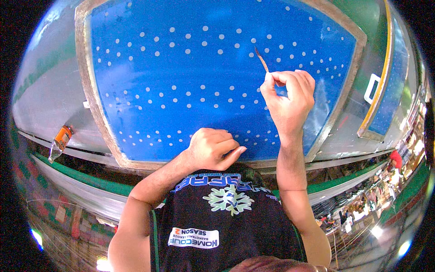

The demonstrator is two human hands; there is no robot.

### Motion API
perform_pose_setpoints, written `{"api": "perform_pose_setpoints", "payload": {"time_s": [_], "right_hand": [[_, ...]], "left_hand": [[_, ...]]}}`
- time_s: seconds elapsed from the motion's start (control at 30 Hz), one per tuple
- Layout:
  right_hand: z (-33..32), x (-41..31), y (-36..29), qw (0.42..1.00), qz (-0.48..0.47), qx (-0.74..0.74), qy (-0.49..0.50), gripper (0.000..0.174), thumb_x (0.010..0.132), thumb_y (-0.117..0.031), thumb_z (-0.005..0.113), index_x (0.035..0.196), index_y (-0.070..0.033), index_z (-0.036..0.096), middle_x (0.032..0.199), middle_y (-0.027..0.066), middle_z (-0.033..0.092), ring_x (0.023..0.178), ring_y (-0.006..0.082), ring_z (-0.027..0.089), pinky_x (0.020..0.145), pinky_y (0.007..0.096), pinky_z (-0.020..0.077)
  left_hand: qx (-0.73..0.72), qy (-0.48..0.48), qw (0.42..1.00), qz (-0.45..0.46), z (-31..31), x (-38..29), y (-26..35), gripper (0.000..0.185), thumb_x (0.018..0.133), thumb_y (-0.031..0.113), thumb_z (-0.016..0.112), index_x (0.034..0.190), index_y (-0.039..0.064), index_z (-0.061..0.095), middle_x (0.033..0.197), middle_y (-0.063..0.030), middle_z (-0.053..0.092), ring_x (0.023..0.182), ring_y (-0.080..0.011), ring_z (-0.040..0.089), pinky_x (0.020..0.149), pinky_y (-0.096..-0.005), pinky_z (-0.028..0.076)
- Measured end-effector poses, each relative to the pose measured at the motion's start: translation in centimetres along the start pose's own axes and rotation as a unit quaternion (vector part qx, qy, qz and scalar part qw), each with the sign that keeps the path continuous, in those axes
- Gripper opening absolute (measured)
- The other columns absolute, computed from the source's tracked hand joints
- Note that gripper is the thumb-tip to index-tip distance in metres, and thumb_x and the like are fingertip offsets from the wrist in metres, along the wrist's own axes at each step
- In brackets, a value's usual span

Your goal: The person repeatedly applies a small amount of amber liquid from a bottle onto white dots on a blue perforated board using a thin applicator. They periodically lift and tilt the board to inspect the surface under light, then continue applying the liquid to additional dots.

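A blue screen-printing mesh [163,73] with rows of pale dots lies in front of me, set in a worn, light-coloured frame [83,73]. Over its right part, my right hand [290,93] pinches a thin brown strip [261,60] between thumb and fingertips. The strip's far tip is among the upper dots; whether it touches the mesh, I cannot tell. My left hand [217,149] is loosely curled at the near edge of the frame, close to my shirt, with nothing visible in it. Its palm side is hidden.
At the left, a clear bottle [61,141] with an orange label lies near the table's edge. Another blue screen [394,98] in a yellow-edged frame is at the right, beside a white handle-like piece [372,89]. Farther right, a person in red [396,159] is partly visible.
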State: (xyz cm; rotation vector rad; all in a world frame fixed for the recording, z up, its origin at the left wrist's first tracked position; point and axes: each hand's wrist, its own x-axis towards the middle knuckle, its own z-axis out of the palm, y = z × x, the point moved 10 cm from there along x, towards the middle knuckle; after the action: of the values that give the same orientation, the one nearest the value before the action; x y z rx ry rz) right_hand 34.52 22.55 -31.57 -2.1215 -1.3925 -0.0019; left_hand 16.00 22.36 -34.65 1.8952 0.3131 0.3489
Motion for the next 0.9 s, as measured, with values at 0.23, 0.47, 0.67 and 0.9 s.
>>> {"api": "perform_pose_setpoints", "payload": {"time_s": [0.23,0.47,0.67,0.9], "right_hand": [[-1.6,-0.4,-0.1,0.999,0.006,0.026,0.033,0.019,0.074,-0.003,0.083,0.081,-0.012,0.068,0.076,0.0009,0.067,0.072,0.0233,0.064,0.083,0.0422,0.0488],[-0.9,-0.2,-0.1,1.0,0.006,0.028,0.008,0.019,0.074,-0.004,0.083,0.082,-0.012,0.068,0.075,0.0004,0.066,0.071,0.0236,0.064,0.084,0.043,0.0487],[-0.2,-0.3,0.0,1.0,0.009,0.018,-0.002,0.019,0.075,-0.006,0.083,0.08,-0.013,0.066,0.073,0.0013,0.065,0.071,0.0239,0.063,0.084,0.0434,0.0476],[-0.3,0.1,-0.4,1.0,-0.004,0.009,-0.002,0.018,0.074,-0.006,0.083,0.079,-0.012,0.066,0.072,0.0014,0.065,0.069,0.0239,0.063,0.084,0.043,0.0477]], "left_hand": [[0.015,-0.008,1.0,-0.003,0.2,-0.1,0.0,0.028,0.087,0.019,0.08,0.067,0.011,0.063,0.057,-0.0037,0.052,0.048,-0.0245,0.057,0.045,-0.0395,0.045],[0.018,-0.009,1.0,-0.003,0.2,0.0,0.1,0.027,0.087,0.02,0.079,0.068,0.012,0.063,0.057,-0.0036,0.052,0.048,-0.0244,0.057,0.044,-0.0396,0.045],[0.006,0.0,1.0,-0.001,0.2,0.0,-0.1,0.023,0.084,0.017,0.081,0.069,0.011,0.066,0.057,-0.0042,0.054,0.047,-0.0243,0.056,0.043,-0.0394,0.044],[0.008,0.004,1.0,-0.001,0.2,0.0,-0.1,0.021,0.082,0.015,0.082,0.069,0.011,0.066,0.057,-0.0048,0.055,0.046,-0.0244,0.055,0.042,-0.0397,0.042]]}}
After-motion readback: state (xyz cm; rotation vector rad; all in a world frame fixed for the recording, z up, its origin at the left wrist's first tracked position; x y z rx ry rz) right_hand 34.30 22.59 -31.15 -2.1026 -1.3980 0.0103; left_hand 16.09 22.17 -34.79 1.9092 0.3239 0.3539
